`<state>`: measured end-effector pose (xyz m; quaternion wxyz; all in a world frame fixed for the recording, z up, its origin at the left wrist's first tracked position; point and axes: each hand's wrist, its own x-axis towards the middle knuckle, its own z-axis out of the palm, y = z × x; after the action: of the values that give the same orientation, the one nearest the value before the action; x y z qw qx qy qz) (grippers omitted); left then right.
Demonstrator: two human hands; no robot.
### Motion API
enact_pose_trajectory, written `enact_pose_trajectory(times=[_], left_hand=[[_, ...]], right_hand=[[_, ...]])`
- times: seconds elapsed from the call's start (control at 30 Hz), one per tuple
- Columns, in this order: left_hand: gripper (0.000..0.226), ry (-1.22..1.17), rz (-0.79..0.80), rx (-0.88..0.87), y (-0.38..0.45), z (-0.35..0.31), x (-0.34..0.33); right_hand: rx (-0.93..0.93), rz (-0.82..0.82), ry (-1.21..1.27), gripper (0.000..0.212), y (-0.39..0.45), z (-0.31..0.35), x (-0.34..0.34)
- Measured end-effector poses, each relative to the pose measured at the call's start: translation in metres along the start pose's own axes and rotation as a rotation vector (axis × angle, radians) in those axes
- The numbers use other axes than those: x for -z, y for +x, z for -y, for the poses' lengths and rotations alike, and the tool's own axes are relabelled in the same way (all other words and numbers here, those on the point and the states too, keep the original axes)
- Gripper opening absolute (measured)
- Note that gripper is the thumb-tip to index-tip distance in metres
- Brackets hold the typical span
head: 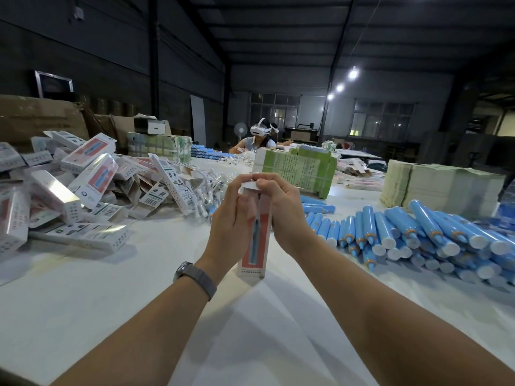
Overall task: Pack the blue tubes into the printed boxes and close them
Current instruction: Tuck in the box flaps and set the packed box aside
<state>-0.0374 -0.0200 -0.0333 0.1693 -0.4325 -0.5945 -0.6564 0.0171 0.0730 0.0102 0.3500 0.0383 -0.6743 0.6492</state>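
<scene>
Both hands hold one printed box upright over the white table, its lower end near or on the surface. The left hand wraps the box's left side, fingers curled round it, with a dark watch on the wrist. The right hand grips the right side, its fingers bent over the top, where they pinch the white end flap; whether that flap is fully tucked in cannot be told. The box front shows a red panel with a picture of a blue tube. To the right, loose blue tubes lie stacked on the table, their white caps toward the camera, well apart from the hands. To the left, a heap of boxes lies tumbled, some with flaps open. Beyond the hands stands a green bundle of flat cartons, and further right a pale stack of similar sheets. At the far end of the table another person sits wearing a white headset.
</scene>
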Motion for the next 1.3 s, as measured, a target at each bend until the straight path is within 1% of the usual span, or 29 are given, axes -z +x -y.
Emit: enact_pose_trajectory(times=[0.1,0.23,0.3,0.43,0.57,0.63,0.7,0.77,0.97,1.07,1.23,1.3], left_hand=[[0.036,0.008,0.029,-0.011,0.0,0.001,0.002],[0.036,0.027,0.008,-0.051,0.0,-0.001,0.002],[0.035,0.017,-0.008,-0.058,0.0,-0.002,0.001],[0.031,-0.05,-0.03,-0.021,0.001,0.001,-0.001],[0.021,-0.074,-0.038,0.012,0.0,0.001,-0.004],[0.022,-0.09,-0.049,0.047,-0.001,-0.001,-0.004],[0.027,-0.098,-0.052,0.062,-0.001,-0.004,-0.004],[0.027,-0.093,-0.056,0.064,-0.001,-0.004,-0.004],[0.022,-0.065,-0.041,0.048,0.001,-0.001,-0.004],[0.022,-0.053,-0.054,0.05,0.0,-0.003,-0.004],[0.022,-0.031,-0.062,0.047,-0.001,-0.004,-0.004],[0.027,-0.022,-0.056,0.047,-0.001,-0.002,-0.005]], right_hand=[[0.028,0.067,-0.072,0.021,0.002,0.004,0.012],[0.07,0.112,-0.135,0.022,0.001,0.007,0.018],[0.093,0.106,-0.185,0.021,0.001,0.009,0.017],[0.179,0.056,-0.323,0.02,0.0,0.009,0.014],[0.228,-0.012,-0.403,0.013,-0.002,0.005,0.008],[0.256,-0.037,-0.399,0.005,-0.002,0.003,0.005],[0.272,-0.07,-0.394,0.009,-0.002,0.003,0.0],[0.264,-0.079,-0.385,0.009,-0.001,0.004,-0.001],[0.239,0.0,-0.328,0.005,0.0,0.008,0.004],[0.243,0.004,-0.31,0.006,0.0,0.007,0.004],[0.274,0.009,-0.41,0.006,0.002,0.007,0.003],[0.289,0.013,-0.449,0.009,0.003,0.008,0.003]])
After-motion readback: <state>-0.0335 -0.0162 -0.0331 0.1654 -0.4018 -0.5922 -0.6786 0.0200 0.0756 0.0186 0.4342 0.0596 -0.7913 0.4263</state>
